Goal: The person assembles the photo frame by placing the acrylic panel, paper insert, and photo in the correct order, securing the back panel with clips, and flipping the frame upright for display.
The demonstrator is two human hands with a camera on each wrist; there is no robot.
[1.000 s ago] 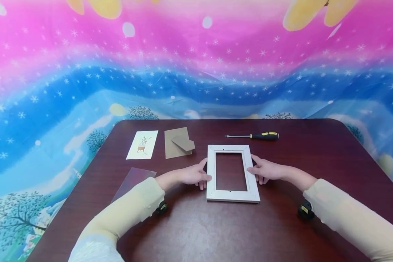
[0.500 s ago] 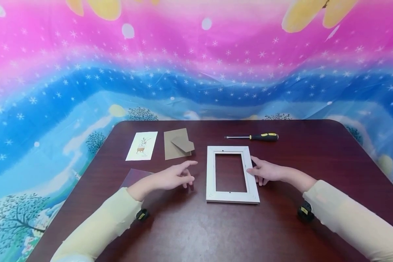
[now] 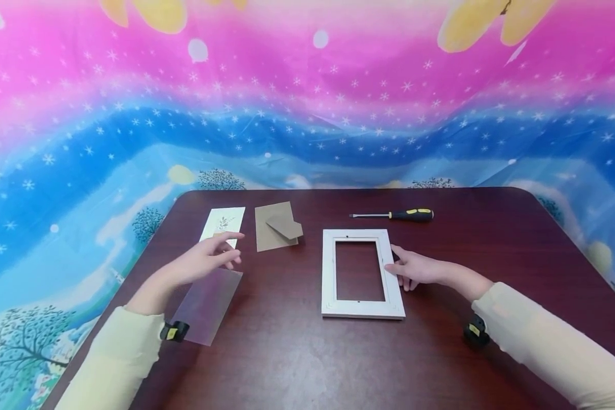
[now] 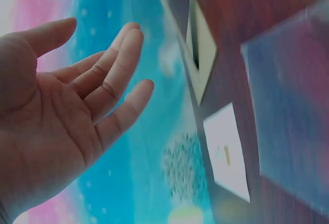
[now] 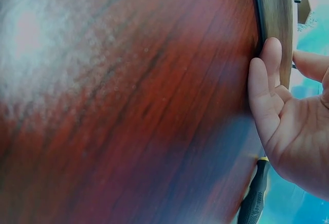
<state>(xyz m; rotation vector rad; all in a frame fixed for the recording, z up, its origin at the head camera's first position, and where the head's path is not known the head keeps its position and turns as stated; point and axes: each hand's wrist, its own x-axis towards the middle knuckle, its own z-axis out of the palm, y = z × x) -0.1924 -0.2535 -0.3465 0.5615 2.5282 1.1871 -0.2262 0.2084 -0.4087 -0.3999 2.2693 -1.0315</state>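
Note:
A white picture frame lies flat on the table, its middle an open window. My right hand holds its right side, thumb on the upper face and fingers against the outer edge, as the right wrist view shows on the frame's side. Over the table's left part hovers my left hand, holding nothing, fingers loosely bent and spread in the left wrist view. Beneath it lies a clear plastic sheet. Just beyond, the hand partly hides a white card printed with a potted plant.
A brown backing board with a raised stand flap lies right of the card. Behind the picture frame is a flat-blade screwdriver with a black and yellow handle. A patterned cloth hangs past the table's far edge.
My left hand has let go of the picture frame's left side and moved left, above the plastic sheet and card. My right hand has stayed at the frame, which lies still.

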